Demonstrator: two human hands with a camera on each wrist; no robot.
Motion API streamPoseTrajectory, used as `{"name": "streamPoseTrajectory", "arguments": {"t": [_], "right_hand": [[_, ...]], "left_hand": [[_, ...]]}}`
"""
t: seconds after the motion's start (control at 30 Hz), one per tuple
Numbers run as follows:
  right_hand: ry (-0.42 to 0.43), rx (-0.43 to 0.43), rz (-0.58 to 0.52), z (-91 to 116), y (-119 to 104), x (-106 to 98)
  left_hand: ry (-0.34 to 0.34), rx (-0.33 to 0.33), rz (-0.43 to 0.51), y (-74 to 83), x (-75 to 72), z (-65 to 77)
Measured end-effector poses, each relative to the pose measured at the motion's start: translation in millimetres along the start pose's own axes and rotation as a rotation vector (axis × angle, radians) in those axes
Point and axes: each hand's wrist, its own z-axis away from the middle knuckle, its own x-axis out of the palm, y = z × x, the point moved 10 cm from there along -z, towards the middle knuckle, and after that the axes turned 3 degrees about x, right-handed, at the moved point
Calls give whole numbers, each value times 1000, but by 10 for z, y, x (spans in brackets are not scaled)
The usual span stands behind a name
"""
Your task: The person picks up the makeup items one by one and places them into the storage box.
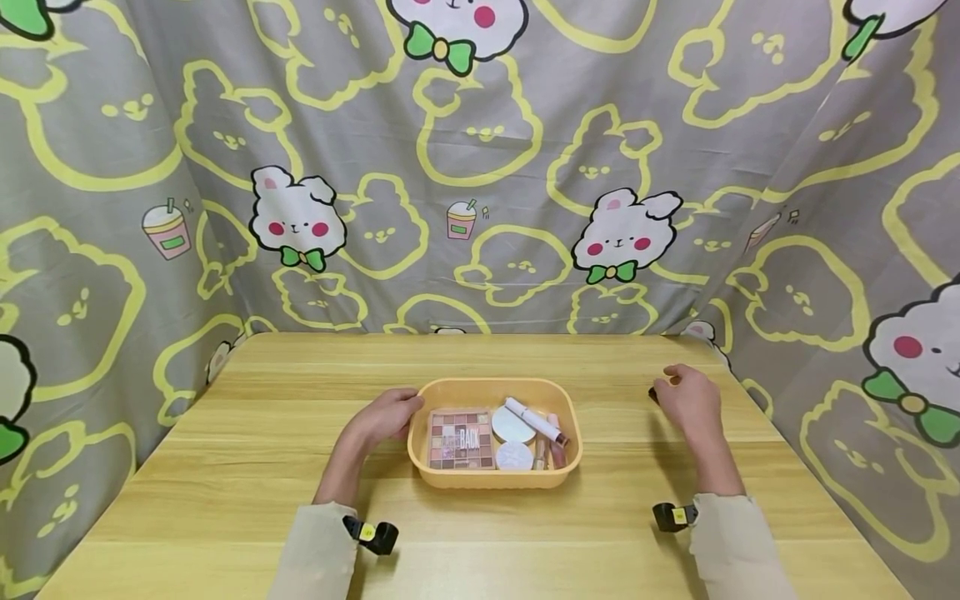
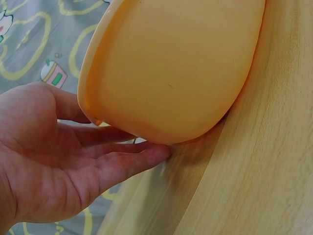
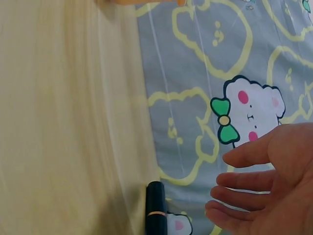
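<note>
A yellow-orange plastic basket (image 1: 495,479) stands mid-table. My left hand (image 1: 386,417) holds its left end; in the left wrist view the thumb of that hand (image 2: 63,161) is at the rim and other fingers lie against the outer wall (image 2: 171,73). Inside the basket are an eyeshadow palette (image 1: 450,442), two round pale compacts (image 1: 514,456), a white tube with a dark end (image 1: 528,417) and smaller pinkish tubes (image 1: 556,450). On the right, my right hand (image 1: 688,404) hovers with loosely bent fingers beside a black tube with a gold band (image 3: 156,210), apart from it.
The light wooden table (image 1: 495,550) reaches back to a grey curtain (image 1: 510,275) with yellow outlines and white rabbits. The curtain also hangs along both sides. A black wrist camera is strapped to each sleeve, left (image 1: 371,535) and right (image 1: 673,517).
</note>
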Motion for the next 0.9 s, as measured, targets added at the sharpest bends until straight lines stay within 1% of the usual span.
{"name": "streamPoseTrajectory", "arguments": {"t": [0.4,0.5,0.7,0.9], "right_hand": [[-5,16,33,-58,194,45],[-26,22,45,-71,216,79],[-100,34,90,-80,251,175],[-114,50,84,-93,289,211]], "left_hand": [[6,3,5,-6,-15,7],[2,2,4,-8,-10,7],[7,-3,-6,-21,-18,1],[3,-8,-1,-26,-12,-10]]}}
